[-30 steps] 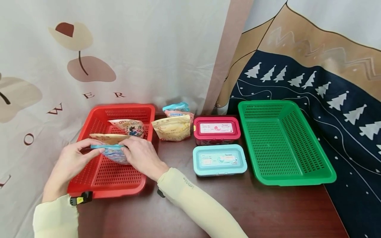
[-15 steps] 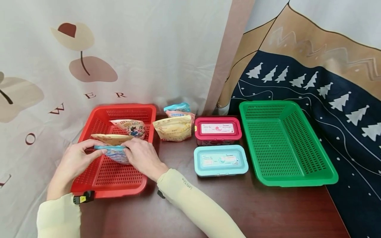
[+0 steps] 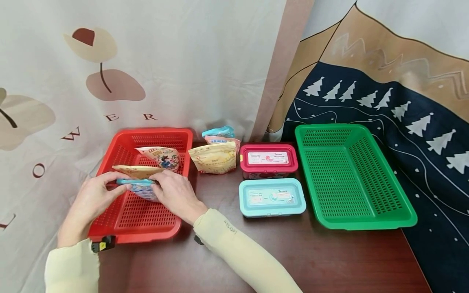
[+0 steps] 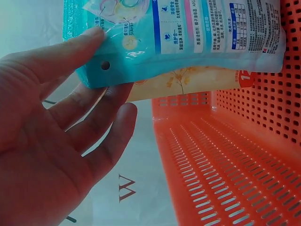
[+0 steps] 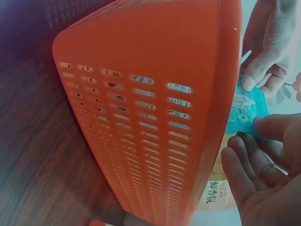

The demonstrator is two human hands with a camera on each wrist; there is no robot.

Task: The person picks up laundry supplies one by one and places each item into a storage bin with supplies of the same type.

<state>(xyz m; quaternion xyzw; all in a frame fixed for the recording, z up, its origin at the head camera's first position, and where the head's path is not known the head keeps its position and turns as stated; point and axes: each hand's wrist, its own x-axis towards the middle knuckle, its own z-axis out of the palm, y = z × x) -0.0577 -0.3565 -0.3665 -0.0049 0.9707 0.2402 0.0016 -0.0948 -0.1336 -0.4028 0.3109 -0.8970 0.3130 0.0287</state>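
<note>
A blue laundry-product pouch stands in the red basket, its printed back showing in the left wrist view. My left hand pinches one top corner between thumb and fingers. At the other top corner, my right hand pinches the pouch with thumb and fingertips. Right behind it is a tan pouch, partly hidden by the blue one and my hands. Farther back in the basket leans a pale pouch with a colourful print.
Right of the red basket stand a yellow pouch and, behind it, a pink-and-blue pouch. A magenta lidded box and a light blue lidded box follow. The green basket is at the right. A curtain hangs behind.
The hands and the blue pouch hold nearly the same place. The whole head view has shifted slightly.
</note>
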